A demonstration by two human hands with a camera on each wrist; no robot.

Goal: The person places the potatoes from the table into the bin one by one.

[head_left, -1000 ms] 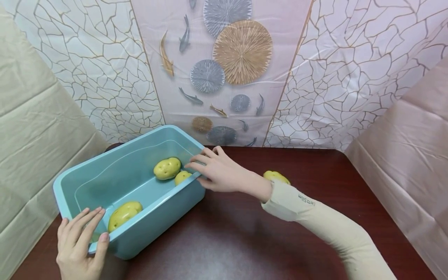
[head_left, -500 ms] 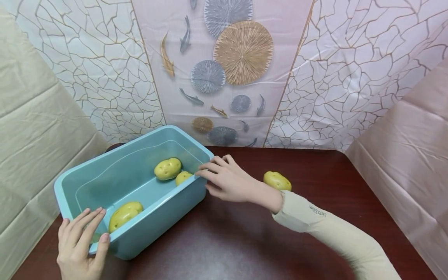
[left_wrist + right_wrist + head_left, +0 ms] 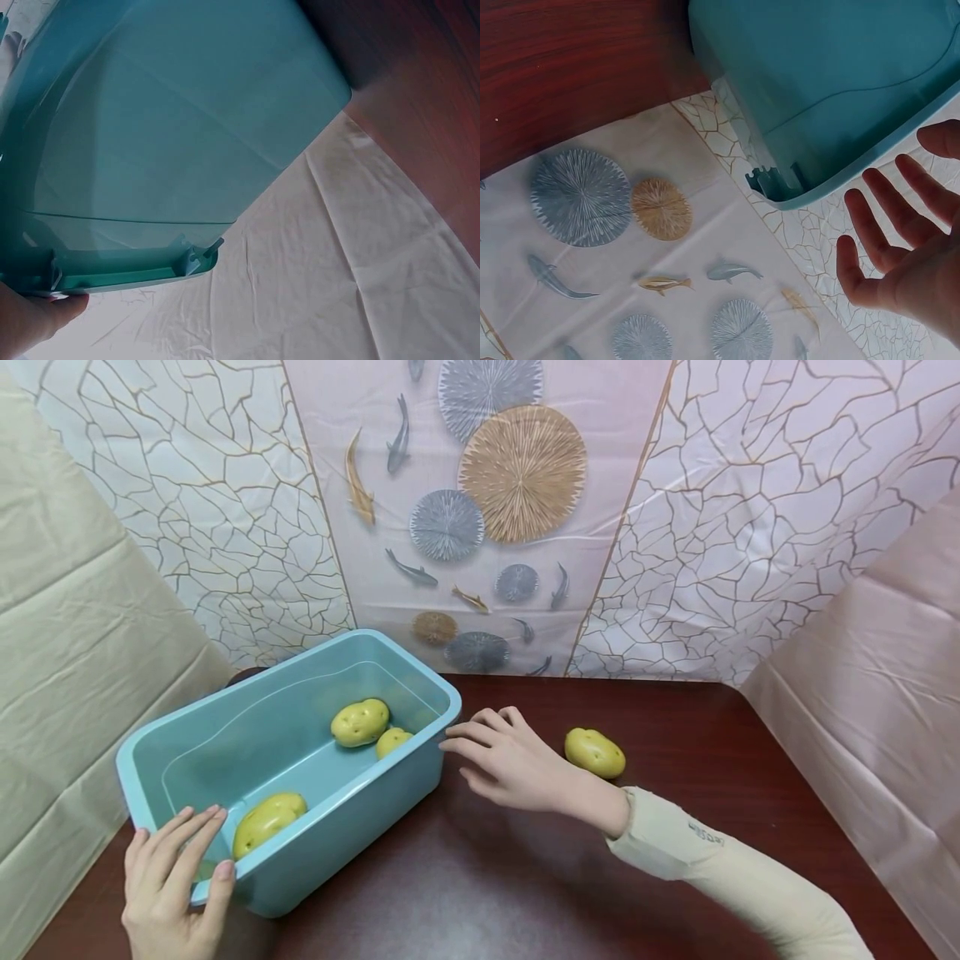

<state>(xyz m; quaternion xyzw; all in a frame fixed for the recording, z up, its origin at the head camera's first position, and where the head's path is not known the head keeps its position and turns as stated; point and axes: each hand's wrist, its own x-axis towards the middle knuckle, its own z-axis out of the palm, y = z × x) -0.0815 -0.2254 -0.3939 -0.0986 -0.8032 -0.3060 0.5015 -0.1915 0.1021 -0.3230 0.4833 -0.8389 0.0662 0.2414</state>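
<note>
A light blue plastic bin (image 3: 345, 827) stands at the left of the table. My left hand (image 3: 168, 885) grips its near left corner, fingers over the rim and thumb outside; in the left wrist view the thumb (image 3: 64, 309) lies at the rim's underside. Inside the bin, one potato (image 3: 268, 822) lies near that hand, and two more potatoes, one larger (image 3: 360, 722) and one partly hidden by the rim (image 3: 393, 742), lie toward the far end. Just right of the bin, my right hand (image 3: 517, 764) holds nothing, its fingers spread and slightly bent. A fourth potato (image 3: 595, 752) rests on the table beyond my right wrist.
The dark red-brown table (image 3: 465, 877) runs back to a patterned cloth (image 3: 517, 552) hanging behind it. Beige cloth (image 3: 82, 652) closes off the left side, and pinkish cloth (image 3: 870, 693) the right. The bin's side wall rises between my right hand and the potatoes inside.
My right hand has moved right and toward me, off the bin's right rim, with its fingers now outside. The potato on the table has come into full view. My left hand stays put.
</note>
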